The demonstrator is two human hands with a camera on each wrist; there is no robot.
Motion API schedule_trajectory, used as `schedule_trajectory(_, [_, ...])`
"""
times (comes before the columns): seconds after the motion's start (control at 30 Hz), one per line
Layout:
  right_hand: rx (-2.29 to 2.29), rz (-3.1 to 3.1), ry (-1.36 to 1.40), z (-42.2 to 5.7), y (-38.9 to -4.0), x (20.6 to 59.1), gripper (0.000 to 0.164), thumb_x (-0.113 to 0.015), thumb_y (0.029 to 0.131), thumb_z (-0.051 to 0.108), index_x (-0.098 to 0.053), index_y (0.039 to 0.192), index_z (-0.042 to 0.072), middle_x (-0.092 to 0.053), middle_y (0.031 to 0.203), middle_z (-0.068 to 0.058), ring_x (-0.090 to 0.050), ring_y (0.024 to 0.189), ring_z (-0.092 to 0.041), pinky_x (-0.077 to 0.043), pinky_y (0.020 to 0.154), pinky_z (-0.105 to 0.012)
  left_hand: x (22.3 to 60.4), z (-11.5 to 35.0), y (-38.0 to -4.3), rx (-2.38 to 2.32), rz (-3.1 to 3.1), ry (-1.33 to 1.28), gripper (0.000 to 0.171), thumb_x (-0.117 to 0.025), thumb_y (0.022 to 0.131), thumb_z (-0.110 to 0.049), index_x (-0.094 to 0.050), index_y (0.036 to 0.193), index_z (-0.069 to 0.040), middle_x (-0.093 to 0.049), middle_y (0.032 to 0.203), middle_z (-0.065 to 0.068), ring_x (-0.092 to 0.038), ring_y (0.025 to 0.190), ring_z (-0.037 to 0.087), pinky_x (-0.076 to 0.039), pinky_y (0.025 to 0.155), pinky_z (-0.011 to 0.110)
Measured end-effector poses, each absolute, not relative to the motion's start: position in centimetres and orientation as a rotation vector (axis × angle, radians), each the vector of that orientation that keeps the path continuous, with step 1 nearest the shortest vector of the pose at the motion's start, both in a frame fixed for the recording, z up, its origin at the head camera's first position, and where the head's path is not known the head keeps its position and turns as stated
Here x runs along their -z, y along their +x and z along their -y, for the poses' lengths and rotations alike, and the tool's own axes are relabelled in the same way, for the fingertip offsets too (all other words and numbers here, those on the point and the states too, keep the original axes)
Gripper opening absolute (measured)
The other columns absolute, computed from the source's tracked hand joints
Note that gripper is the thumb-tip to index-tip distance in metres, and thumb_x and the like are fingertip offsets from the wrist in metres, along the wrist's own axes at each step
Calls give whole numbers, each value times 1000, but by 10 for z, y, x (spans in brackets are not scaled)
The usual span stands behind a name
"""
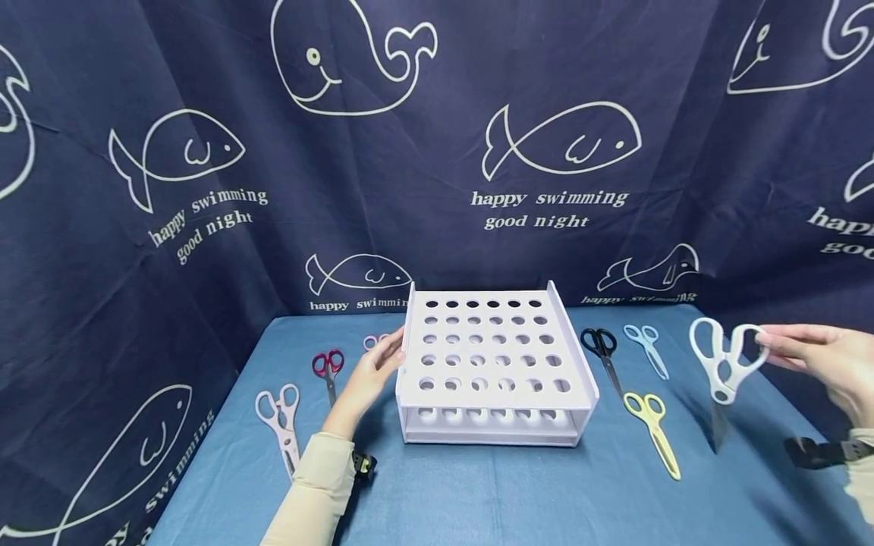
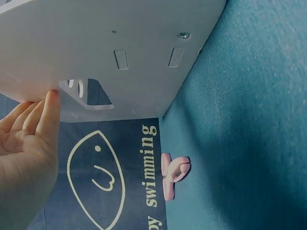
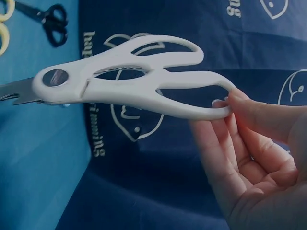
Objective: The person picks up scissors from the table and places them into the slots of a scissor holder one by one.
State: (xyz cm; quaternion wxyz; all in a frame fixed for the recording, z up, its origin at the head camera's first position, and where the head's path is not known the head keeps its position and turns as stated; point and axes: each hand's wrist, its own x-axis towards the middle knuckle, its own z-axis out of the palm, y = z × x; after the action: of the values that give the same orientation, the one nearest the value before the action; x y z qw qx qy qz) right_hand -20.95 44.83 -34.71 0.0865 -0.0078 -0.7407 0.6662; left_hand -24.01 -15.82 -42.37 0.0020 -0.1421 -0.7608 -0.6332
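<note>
I view white scissors (image 1: 724, 392) at 3 o'clock from the white rack (image 1: 488, 349), right hand (image 1: 829, 364) pinching one loop, blades toward 6 o'clock, left hand (image 1: 369, 378) with fingers extended, touching the rack at 9 o'clock

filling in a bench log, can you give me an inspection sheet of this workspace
Surface: blue tabletop
Job's things: white rack, round holes in its top panel; white scissors, blades pointing down
Clutter: left of the rack, light pink scissors, red scissors, small pink scissors; right, black scissors, blue scissors, yellow scissors
Hands: left hand touches the rack's left side; right hand pinches a handle loop of the white scissors
Cables: nothing seen
Surroundings: dark blue curtain, printed whales, fish and lettering
</note>
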Motion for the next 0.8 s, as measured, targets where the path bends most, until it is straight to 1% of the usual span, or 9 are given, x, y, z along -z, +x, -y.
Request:
schedule_trajectory(0.1, [-2155,2048,30,-444,-212,341,34,-61,88,-9,-78,77,19,-74,73,10,-71,63,-5,-58,54,-18,426,159,-241,1992,2379,-455,50,-52,101,-18,-40,148,-10,-41,152,10,-40,140,25,-34,116,40])
schedule_trajectory(0.17, [-2216,1971,55,-441,-215,335,33,-60,88,-11,-78,78,15,-75,74,7,-71,64,-7,-59,55,-20,426,159,-240,1998,2369,-471,50,-52,101,-17,-40,148,-8,-41,152,11,-40,140,26,-34,116,41])
schedule_trajectory(0.37, [-2281,1856,127,-428,-225,316,30,-59,88,-11,-78,81,11,-75,77,3,-72,66,-8,-60,57,-20,426,158,-241,2009,2361,-483,50,-52,101,-17,-39,148,-7,-40,153,12,-40,140,26,-35,115,40])
schedule_trajectory(0.5, [-2291,1832,161,-419,-233,302,33,-56,89,-13,-78,81,10,-75,77,3,-72,67,-7,-60,58,-20,426,158,-242,2024,2361,-471,50,-52,101,-18,-39,148,-9,-40,153,9,-39,141,23,-35,115,38])
schedule_trajectory(0.6, [-2252,1848,135,-412,-239,292,31,-60,87,-12,-78,80,11,-75,77,4,-72,68,-6,-60,57,-20,425,158,-242,2037,2364,-465,50,-51,101,-20,-39,149,-12,-40,154,7,-39,141,21,-35,115,37])
schedule_trajectory(0.73, [-2192,1894,73,-401,-246,281,23,-69,83,-7,-79,79,13,-75,76,6,-71,68,-5,-59,58,-20,425,159,-242,2032,2358,-483,50,-51,101,-19,-38,149,-10,-39,154,9,-38,141,23,-35,115,38])
schedule_trajectory(0.8, [-2207,1881,73,-397,-249,276,22,-69,82,-7,-79,80,12,-75,77,5,-72,69,-5,-60,59,-20,425,159,-242,2031,2350,-489,50,-52,101,-18,-38,149,-9,-39,153,10,-38,141,24,-36,115,38])
